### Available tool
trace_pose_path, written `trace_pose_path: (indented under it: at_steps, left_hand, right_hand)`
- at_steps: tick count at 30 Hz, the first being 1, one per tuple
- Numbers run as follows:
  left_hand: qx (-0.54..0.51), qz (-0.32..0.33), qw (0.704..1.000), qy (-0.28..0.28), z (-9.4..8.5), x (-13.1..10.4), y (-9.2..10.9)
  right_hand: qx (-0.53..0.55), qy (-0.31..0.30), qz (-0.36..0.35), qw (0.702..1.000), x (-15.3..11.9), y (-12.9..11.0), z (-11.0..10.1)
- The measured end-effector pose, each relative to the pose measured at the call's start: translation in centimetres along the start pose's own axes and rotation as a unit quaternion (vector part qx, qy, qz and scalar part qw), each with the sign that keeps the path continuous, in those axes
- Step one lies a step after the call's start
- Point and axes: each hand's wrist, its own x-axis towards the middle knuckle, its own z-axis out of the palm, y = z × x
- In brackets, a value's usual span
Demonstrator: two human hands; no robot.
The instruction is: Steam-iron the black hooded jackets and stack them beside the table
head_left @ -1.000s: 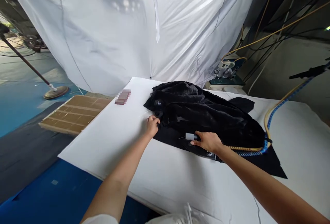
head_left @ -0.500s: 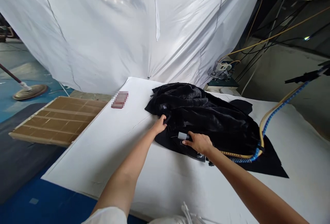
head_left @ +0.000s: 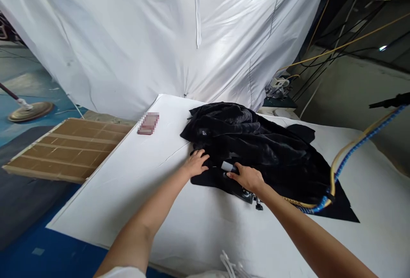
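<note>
A black garment (head_left: pixel 265 141) with a plush-looking inside lies spread on the white table. A small white-lettered label (head_left: pixel 204 132) shows near its left end. My left hand (head_left: pixel 196 163) rests on the garment's near left edge, fingers spread and nothing gripped. Close to its right, my right hand (head_left: pixel 249 177) is wrapped round the handle of a steam iron (head_left: pixel 228 167), whose grey handle end sticks out past the fingers. The iron's body sits over the near edge of the garment, largely hidden under the hand and against the black cloth.
A blue and yellow hose (head_left: pixel 349 150) runs from the iron up to the right. On the table's (head_left: pixel 128 192) far left lies a reddish, blurred-out object (head_left: pixel 148 125). A white sheet (head_left: pixel 134 47) hangs behind. Flat cardboard (head_left: pixel 70 145) lies left of the table.
My left hand has let go of the garment's edge near the label, moved slightly down and left, and spread its fingers. The right hand stays nearly in place; the hose has swung right.
</note>
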Motion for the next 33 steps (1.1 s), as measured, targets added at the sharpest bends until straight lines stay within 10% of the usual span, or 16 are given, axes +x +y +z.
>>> trace_pose_path:
  at_steps: [6,13,23,33]
  left_hand:
    - [0.001,-0.081,0.995,-0.063,-0.7,0.5,-3.0]
    - [-0.165,-0.241,0.94,0.177,-1.1,2.9,-4.7]
    - [-0.28,-0.191,0.914,0.225,-0.3,2.8,-5.7]
    - [-0.297,-0.267,0.851,0.342,-3.7,-1.0,-5.1]
  right_hand:
    - [-0.008,-0.037,-0.106,0.994,-0.7,-0.5,-0.4]
    - [-0.012,0.011,-0.048,0.999,0.1,-5.6,0.0]
    - [0.048,0.02,0.04,0.998,1.4,-9.0,0.9]
    - [0.069,0.034,0.054,0.996,6.5,-12.3,-1.6]
